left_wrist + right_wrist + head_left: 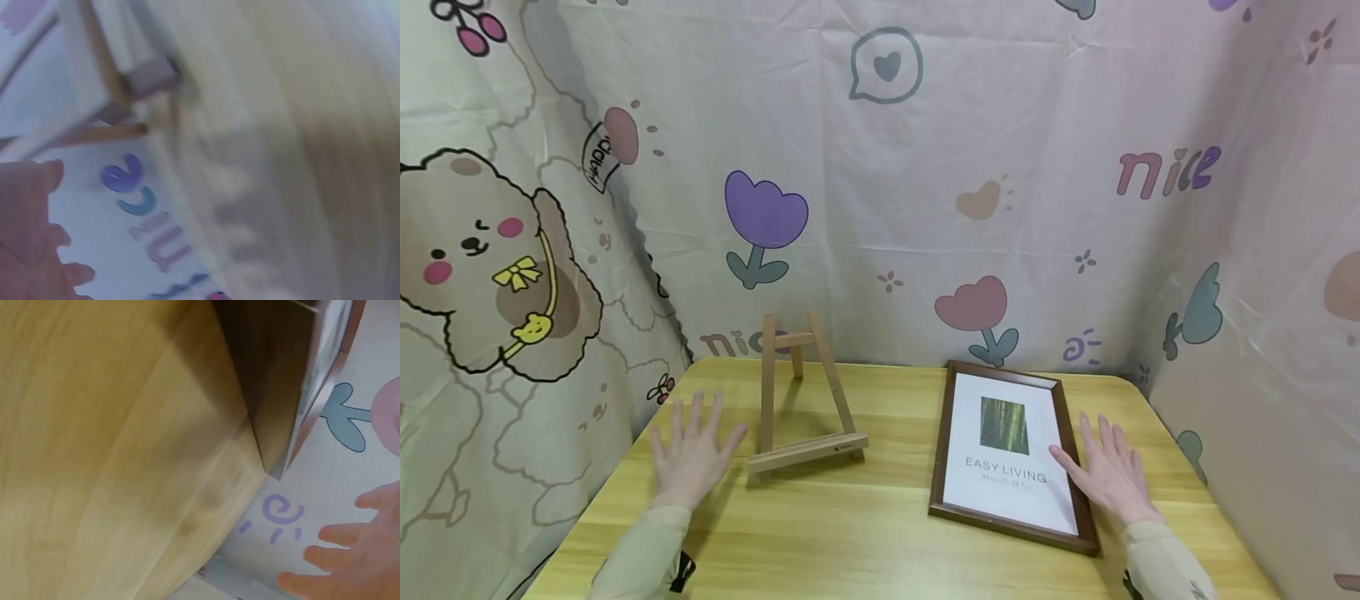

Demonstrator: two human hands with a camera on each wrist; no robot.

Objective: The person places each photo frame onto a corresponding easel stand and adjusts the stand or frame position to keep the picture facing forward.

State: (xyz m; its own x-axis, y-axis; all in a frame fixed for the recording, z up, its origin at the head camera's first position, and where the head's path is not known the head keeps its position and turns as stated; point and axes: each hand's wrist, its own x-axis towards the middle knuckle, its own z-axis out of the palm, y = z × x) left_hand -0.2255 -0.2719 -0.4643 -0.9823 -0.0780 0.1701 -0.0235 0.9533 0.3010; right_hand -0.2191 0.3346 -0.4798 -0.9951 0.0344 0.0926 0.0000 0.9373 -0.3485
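A small wooden easel is stood upright on the left part of the table. It is propped by two front legs and one leg set behind, likely so that it does not tip over. A ledge is fixed low across its front — probably made for a thing to be rested on. The easel is turned a little, so its front is faced to the near side and slightly right.

On the right part, a brown picture frame is laid flat, front up, so its words can be read from the near side. It seems steady that way.

The left hand is held just left of the easel, with its fingers spread wide and nothing gripped. The right hand is held by the right edge of the frame, fingers also spread and nothing gripped. Its thumb is seen over that edge — whether the frame is touched cannot be told. Behind the table, a printed cloth is hung.
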